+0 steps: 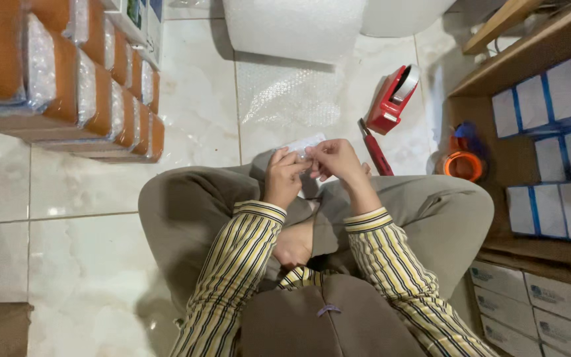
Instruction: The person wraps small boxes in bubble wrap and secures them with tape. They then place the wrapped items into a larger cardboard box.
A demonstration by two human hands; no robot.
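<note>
The person sits cross-legged on a pale glossy tiled floor point(67, 192), and both hands meet above the knees near the middle of the view. Between them is a small flat white packet wrapped in clear bubble film point(304, 143); only its upper edge shows, jutting toward 11 o'clock past the fingertips. The left hand point(284, 175) has its fingers curled narrowly around the packet's near left side, thumb on top. The right hand point(337, 160) pinches the right side, fingers close together and bent over the film. What lies inside the wrap cannot be made out.

Judging by its size and the easy pinch, the packet looks light. The film is likely soft, springy and somewhat slick, so a hold across the flat faces near the edges, thumb against forefingers, seems surest; squeezing hard would probably crush the bubbles.

At 12 o'clock from the hands a sheet of clear bubble wrap point(292, 96) lies unrolled from a large white roll point(295, 26). At 2 o'clock stands a red tape dispenser point(392, 99), with a red-handled cutter point(376, 153) just beside the right hand. At 3 o'clock sits an orange roll of tape point(464, 165) by wooden shelves of white and blue boxes point(550, 132). At 10 o'clock is a row of orange parcels in bubble wrap point(87, 92).
</note>
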